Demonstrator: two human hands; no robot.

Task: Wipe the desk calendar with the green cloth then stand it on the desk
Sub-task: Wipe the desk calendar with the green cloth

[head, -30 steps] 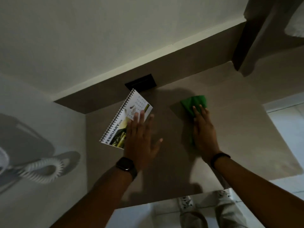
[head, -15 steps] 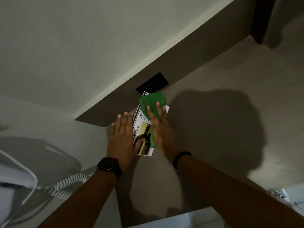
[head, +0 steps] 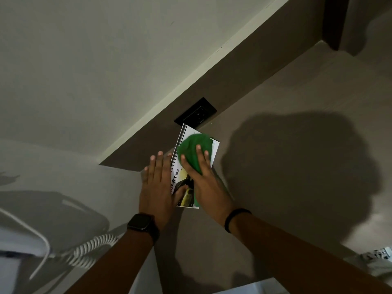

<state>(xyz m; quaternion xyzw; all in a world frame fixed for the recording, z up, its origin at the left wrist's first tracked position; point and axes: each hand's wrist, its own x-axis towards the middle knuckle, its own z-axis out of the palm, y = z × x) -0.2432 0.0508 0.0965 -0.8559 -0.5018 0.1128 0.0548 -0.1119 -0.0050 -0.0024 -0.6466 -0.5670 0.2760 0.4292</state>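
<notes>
A spiral-bound desk calendar (head: 177, 177) lies flat on the brown desk (head: 286, 166), close to the back wall, its white page with a yellow picture facing up. My left hand (head: 156, 187) lies flat along the calendar's spiral side, thumb resting on the page, pinning it down. My right hand (head: 204, 179) presses the green cloth (head: 192, 148) onto the calendar's upper right part. The cloth bunches out beyond my fingertips and also shows under my palm. Much of the page is hidden under the cloth and hand.
A black wall socket (head: 196, 113) sits in the brown back panel just behind the calendar. A white coiled cord (head: 89, 249) and a white device (head: 21, 236) hang at the lower left. The desk stretches to the right, crossed by a large shadow.
My right hand carried the green cloth from the desk's middle onto the calendar. My left hand shifted to the spiral side. The view has moved closer and to the left.
</notes>
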